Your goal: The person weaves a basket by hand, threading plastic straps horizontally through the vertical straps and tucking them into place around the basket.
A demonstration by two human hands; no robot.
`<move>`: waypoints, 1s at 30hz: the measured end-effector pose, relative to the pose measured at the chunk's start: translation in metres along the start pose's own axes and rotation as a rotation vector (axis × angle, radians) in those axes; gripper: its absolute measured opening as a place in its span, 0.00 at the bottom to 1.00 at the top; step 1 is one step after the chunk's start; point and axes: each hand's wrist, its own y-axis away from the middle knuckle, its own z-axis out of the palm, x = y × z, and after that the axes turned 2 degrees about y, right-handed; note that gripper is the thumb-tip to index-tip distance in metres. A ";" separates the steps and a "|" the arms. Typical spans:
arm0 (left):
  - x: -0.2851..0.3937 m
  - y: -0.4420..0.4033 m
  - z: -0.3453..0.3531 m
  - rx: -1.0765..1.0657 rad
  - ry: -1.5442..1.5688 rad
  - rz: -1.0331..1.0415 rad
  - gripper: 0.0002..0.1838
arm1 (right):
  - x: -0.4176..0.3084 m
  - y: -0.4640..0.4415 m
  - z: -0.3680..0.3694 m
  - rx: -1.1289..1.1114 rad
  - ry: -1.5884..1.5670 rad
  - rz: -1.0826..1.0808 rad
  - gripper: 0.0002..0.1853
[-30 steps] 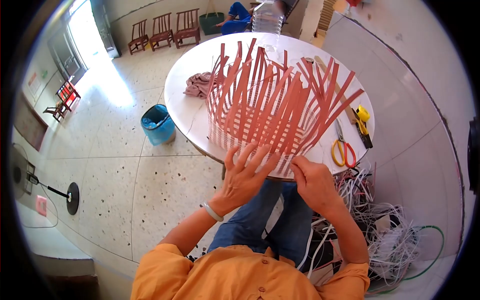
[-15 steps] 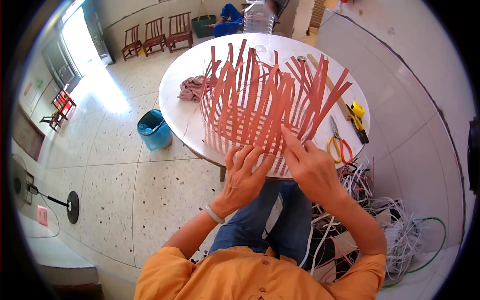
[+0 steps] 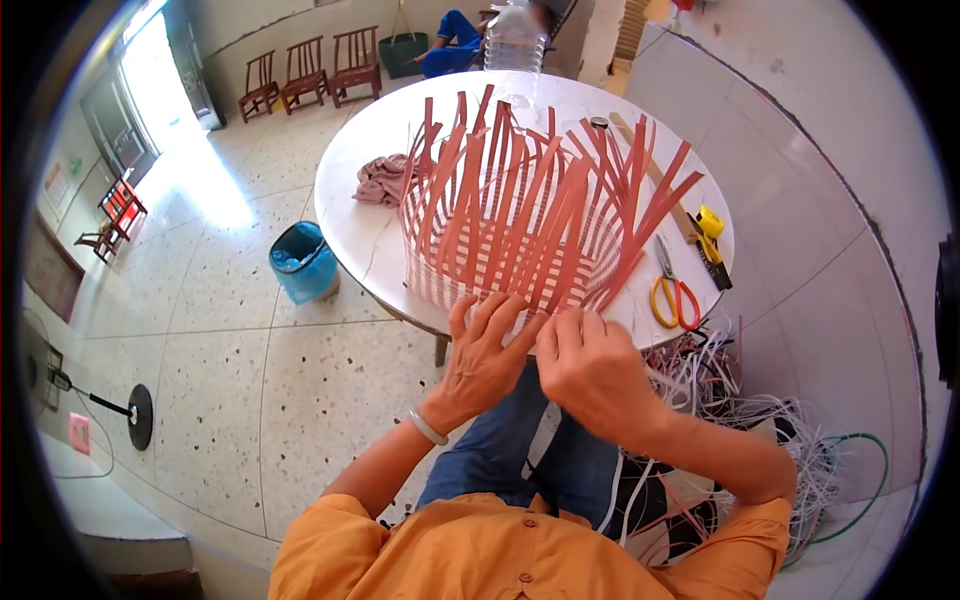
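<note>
A half-woven basket of reddish-brown and white strips stands on the round white table, its long reddish-brown ends sticking up and fanning outward. My left hand grips the near side of the basket, fingers bent against the weave and thumb pointing right. Close beside it, my right hand is closed with the fingertips pinched together at the basket's near right edge. Whatever lies in that pinch is hidden. To the right of the basket lie scissors with one yellow and one red handle.
The table also carries a crumpled pink cloth, a yellow tape measure and a large clear bottle. Loose strips heap on the floor at right. A lined bin stands left; a person in blue sits behind.
My right hand has come down and left from the upright strips to the near edge, its pointing fingers now curled into a pinch. My left hand stays nearly where it was.
</note>
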 end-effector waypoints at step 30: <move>0.010 -0.004 0.003 -0.148 -0.137 -0.043 0.35 | 0.035 0.058 0.048 0.165 -0.512 0.335 0.10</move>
